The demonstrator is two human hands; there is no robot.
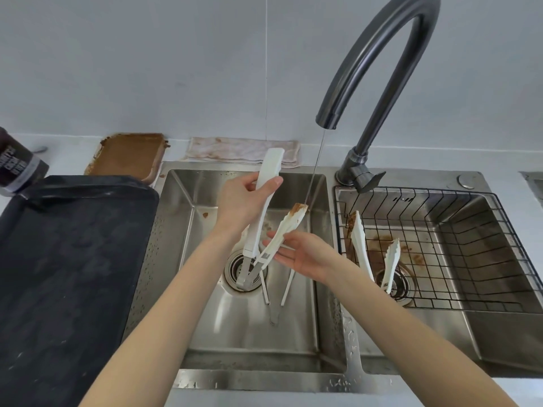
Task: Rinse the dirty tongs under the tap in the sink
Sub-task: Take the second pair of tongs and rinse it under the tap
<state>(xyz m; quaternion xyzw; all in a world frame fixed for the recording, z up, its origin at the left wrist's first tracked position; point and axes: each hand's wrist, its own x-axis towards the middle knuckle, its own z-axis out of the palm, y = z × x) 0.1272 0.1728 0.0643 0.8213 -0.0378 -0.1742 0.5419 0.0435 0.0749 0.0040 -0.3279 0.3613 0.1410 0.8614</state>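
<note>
Water from the dark curved tap [379,69] is met by white plastic tongs' [266,198] sauce-stained tip, gripped by left hand [241,201], steadied on flat right hand [305,257].

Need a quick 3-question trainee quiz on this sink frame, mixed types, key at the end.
1. True or false: the stream from the tap lands on the dirty tip of the held tongs.
2. Which hand grips the tongs' upper arm?
A. left hand
B. right hand
3. Fill in: a second pair of tongs lies in the wire ____.

Key: 1 true; 2 A; 3 basket.
</note>
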